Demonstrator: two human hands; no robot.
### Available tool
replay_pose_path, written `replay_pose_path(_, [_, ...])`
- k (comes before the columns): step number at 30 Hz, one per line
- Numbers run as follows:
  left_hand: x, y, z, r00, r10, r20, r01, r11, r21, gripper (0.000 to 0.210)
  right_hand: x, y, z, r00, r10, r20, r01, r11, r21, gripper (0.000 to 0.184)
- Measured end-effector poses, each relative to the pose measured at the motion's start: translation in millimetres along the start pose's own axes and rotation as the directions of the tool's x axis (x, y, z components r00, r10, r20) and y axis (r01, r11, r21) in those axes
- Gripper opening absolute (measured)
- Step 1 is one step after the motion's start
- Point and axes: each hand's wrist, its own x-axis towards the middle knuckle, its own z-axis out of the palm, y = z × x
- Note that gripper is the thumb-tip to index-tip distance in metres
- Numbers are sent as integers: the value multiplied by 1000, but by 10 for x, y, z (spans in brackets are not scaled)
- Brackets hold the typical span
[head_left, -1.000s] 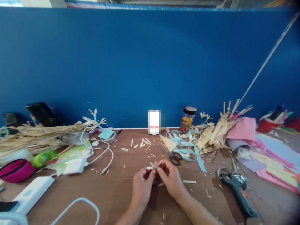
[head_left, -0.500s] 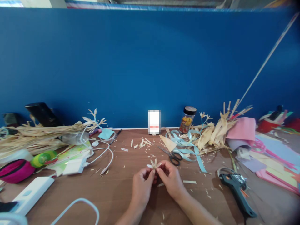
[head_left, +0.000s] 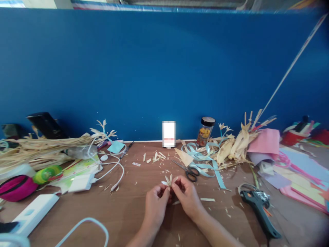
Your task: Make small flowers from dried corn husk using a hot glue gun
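Observation:
A small pale flower made of dried corn husk (head_left: 168, 179) stands between my two hands, petals pointing up. My left hand (head_left: 156, 204) is closed, with thumb and fingers pinching the flower at its base. From the other side, my right hand (head_left: 189, 199) is closed too, its thumb and forefinger pressed together at the petals on the right; the fingertips partly hide what they pinch. Black-handled scissors (head_left: 192, 173) lie just beyond my right hand, beside a cut piece of husk (head_left: 184, 157).
Light-blue ribbon (head_left: 214, 168) and bundled corn husks (head_left: 228, 151) lie back right, near a black-lidded jar (head_left: 205, 132). A glue gun (head_left: 260, 212) is at right. On the left are a white charger (head_left: 81, 181), a power strip (head_left: 36, 212) and more husks (head_left: 51, 145).
The right fingertips have shifted slightly at the flower's right petals, and a small gap now shows beside the left thumb. Everything else stays in place.

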Motion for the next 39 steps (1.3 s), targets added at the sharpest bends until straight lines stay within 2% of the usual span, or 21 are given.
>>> replay_pose_path(17, [0, 6, -2, 1000, 0, -24, 0, 1000, 15, 22, 2, -10, -3, 1000, 23, 1, -23, 999, 26, 21])
replay_pose_path(21, [-2, 16, 4, 1000, -8, -19, 8, 1000, 13, 22, 7, -15, -8, 999, 22, 30, -23, 999, 35, 20])
replay_pose_path(26, [-18, 29, 8, 1000, 6, -16, -6, 1000, 25, 24, 11, 4, -12, 1000, 17, -7, -17, 1000, -4, 21])
replay_pose_path(39, [-24, 40, 2, 1000, -10, -4, 11, 999, 30, 22, 22, 45, -14, 999, 39, -1, -39, 999, -10, 19])
